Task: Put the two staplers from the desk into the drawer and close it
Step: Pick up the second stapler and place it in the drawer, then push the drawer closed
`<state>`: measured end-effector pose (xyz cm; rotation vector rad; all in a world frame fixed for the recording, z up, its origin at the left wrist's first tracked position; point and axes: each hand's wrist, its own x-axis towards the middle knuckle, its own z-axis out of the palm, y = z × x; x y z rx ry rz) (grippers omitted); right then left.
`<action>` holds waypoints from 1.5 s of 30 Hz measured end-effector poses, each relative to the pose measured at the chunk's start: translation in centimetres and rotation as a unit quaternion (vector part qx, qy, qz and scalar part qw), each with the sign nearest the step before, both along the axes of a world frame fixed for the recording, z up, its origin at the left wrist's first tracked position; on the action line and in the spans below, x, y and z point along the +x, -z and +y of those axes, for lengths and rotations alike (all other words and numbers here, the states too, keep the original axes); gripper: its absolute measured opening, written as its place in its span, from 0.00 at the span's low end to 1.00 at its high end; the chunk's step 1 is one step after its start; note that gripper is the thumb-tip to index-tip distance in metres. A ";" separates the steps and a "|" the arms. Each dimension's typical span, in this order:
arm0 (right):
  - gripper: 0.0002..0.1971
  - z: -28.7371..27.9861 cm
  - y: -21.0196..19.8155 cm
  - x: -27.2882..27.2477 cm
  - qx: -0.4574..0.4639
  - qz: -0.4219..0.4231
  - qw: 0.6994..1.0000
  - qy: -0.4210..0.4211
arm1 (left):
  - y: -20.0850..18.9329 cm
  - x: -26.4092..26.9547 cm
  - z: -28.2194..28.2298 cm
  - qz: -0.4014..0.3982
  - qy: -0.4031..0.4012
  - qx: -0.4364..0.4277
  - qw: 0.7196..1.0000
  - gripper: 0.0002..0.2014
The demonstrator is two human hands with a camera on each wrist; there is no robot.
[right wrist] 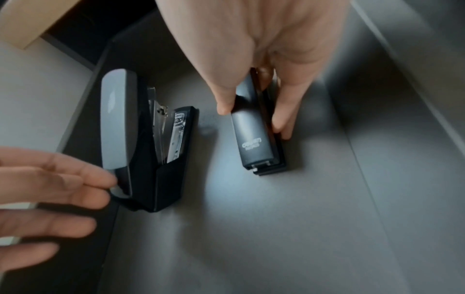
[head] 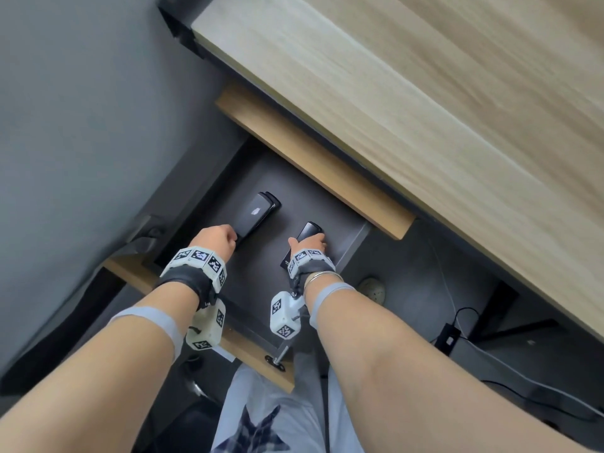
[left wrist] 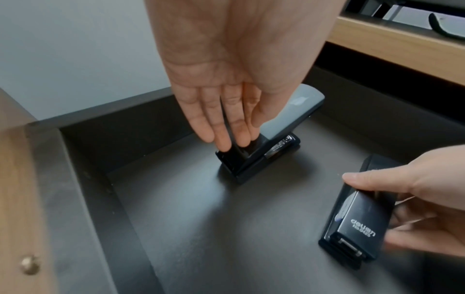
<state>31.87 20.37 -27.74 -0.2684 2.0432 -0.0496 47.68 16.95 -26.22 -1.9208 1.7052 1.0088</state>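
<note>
both staplers lie on the floor of the open drawer [head: 354, 235]. grey-topped stapler [left wrist: 284, 127]: left hand [left wrist: 226, 79], fingers straight, tips touching its hinge end. black stapler [right wrist: 254, 137], at 3 o'clock of the first, apart: right hand [right wrist: 264, 49], palm down, pinching its sides between thumb and fingers.

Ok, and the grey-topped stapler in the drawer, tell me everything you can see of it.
The grey-topped stapler is the bigger of the two: a smooth grey handle with a pale logo over a glossy black body and base, seemingly plastic, with a shiny metal magazine showing in the gap. It sits on its base on the floor of the open drawer, towards the left side. The left hand touches its rear end with straight fingers. It lies apart from the other stapler.
</note>
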 end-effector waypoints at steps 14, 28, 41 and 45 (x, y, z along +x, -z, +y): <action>0.23 -0.4 -3.8 -3.0 -0.053 0.066 0.985 -0.151 | -2.7 1.0 2.5 -0.018 -0.044 0.000 0.999 0.15; 0.13 -3.5 -21.2 -8.9 -0.278 0.222 0.873 -0.335 | -9.7 3.0 7.2 -0.097 -0.088 0.047 0.990 0.14; 0.25 -2.8 -18.1 -18.5 -0.268 0.332 0.863 -0.270 | -9.7 3.1 9.8 -0.151 -0.085 0.136 0.975 0.23; 0.26 -2.3 -16.4 -19.4 -0.257 0.338 0.859 -0.286 | -10.1 1.9 9.7 -0.188 -0.026 0.168 0.967 0.14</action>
